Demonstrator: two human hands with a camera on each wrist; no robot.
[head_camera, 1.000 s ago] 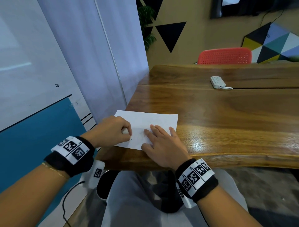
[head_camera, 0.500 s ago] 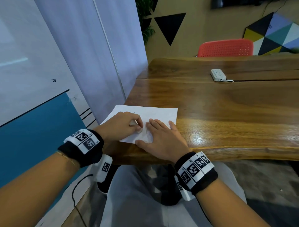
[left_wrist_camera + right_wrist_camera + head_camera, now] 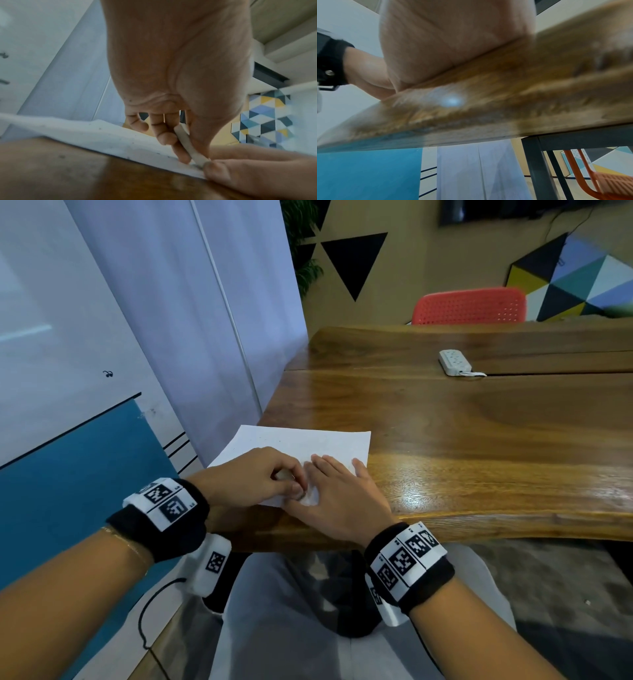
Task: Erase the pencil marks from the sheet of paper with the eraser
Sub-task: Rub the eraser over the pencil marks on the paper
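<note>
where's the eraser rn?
In the left wrist view, the eraser is pinched in the left hand, its tip on the sheet of paper near the table's front edge, right beside the right hand's thumb.

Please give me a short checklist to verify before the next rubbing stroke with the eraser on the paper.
1. Left hand pinches the eraser: ok.
2. Eraser tip touches the sheet of paper, near its front edge: ok.
3. Right hand rests flat on the sheet, holding it: ok.
4. Right thumb is very close to the eraser tip: not ok, it may be rubbed.
5. Pencil marks remaining under the hands: cannot tell.
</note>
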